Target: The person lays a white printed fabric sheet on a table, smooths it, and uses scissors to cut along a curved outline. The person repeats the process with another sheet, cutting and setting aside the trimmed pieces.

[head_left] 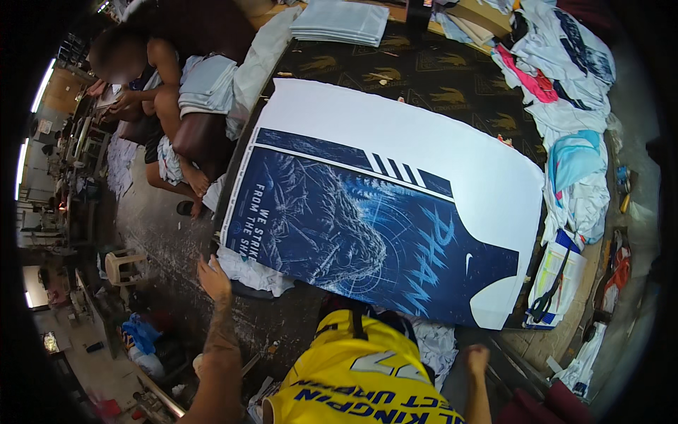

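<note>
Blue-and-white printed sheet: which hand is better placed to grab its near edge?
Probably left. The left hand lies at the blue-and-white printed sheet near corner; the right hand is lower, clear of the sheet.

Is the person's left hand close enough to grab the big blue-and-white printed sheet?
Probably yes. The left hand is right at the near corner of the printed sheet, by crumpled white cloth, with nothing between.

Left hand (213, 278) open, right hand (477, 357) fisted

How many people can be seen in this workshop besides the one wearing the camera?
1. A seated person is at the upper left, beside the table with the big blue and white printed sheet. Others may be hidden in the dark, crowded edges of the picture.
</note>
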